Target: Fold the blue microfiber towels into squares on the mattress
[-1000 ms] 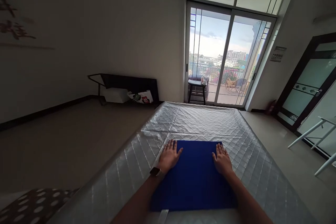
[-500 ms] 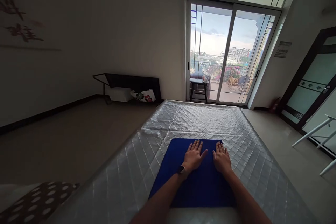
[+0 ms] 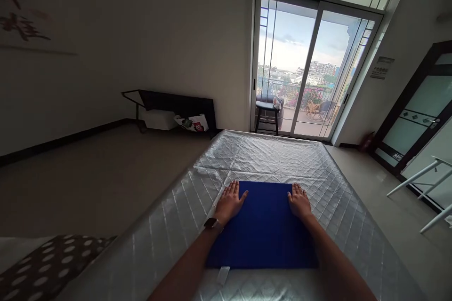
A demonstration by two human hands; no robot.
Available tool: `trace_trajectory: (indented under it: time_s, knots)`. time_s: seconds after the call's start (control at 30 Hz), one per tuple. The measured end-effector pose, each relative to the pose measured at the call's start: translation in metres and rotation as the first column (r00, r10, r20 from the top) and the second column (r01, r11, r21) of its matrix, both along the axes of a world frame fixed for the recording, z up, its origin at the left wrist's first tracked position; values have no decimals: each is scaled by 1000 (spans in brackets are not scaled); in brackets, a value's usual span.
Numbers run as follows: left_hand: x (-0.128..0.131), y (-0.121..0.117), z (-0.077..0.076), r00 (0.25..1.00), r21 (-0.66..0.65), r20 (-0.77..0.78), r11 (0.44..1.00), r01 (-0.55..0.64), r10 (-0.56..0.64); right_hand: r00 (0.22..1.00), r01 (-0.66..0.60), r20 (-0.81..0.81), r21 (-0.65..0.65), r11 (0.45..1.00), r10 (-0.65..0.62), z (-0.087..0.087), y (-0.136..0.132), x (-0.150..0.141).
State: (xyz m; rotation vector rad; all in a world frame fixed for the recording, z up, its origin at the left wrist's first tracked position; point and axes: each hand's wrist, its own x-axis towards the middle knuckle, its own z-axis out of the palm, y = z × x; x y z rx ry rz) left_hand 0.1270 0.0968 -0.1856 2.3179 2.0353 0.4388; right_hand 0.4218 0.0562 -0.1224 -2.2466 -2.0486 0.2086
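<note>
Blue cloth [image 3: 263, 230], flat on a quilted mattress [image 3: 176, 225]

Far left, lower corner: polka-dot fabric [image 3: 58, 261], brown with white spots. Beyond, by the wall: black bench [image 3: 176, 101].

Left of centre: left hand [image 3: 229, 203], palm down, fingers straight and together, thumb spread, lying along the cloth's left edge; nothing gripped. Dark-faced watch [image 3: 211, 223] at its wrist.

Centre: the cloth, roughly square, on the near part of the mattress; white tag [image 3: 223, 274] at its near edge.

Right of centre: right hand [image 3: 299, 201], likewise opened flat at the right edge, gripping nothing.

Far right: white-legged furniture [image 3: 411, 181].

Risks, as judged: uneven pressure could skew the cloth on the sheen-faced, possibly slippery cover; an inward push could ruck it; a dragging wrist could lift an edge.
</note>
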Motion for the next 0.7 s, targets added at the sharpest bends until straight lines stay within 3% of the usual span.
trace_trajectory:
  time_s: [0.1,0.17,0.23,0.33,0.4,0.47,0.57,0.7]
  knots:
    - [4,6,10,1000,-37,-20,999,-20,19,1000,12,-12,22,1000,-12,-5,2,1]
    - [24,8,20,1000,-31,-25,999,-8,7,1000,17,-17,34,999,-16,-7,1,1]
    - [61,7,28,996,19,1,996,93,-93,1000,17,-18,37,999,-17,-8,1,1]
    - [132,-4,29,936,77,54,936,343,-347,1000,3,-12,23,1000,-2,-6,0,1]
    - [169,-14,24,910,67,71,912,404,-409,1000,-12,-2,15,1000,12,-4,-1,2]
    - [184,-22,19,907,58,83,911,409,-413,1000,-17,3,8,1000,17,-3,-2,2]
    - [157,-22,15,929,30,83,933,360,-361,1000,5,-12,7,1000,-5,-2,-2,1]
    - [70,-12,12,988,-16,34,988,154,-153,999,38,-38,-11,999,-38,-1,-1,-1]
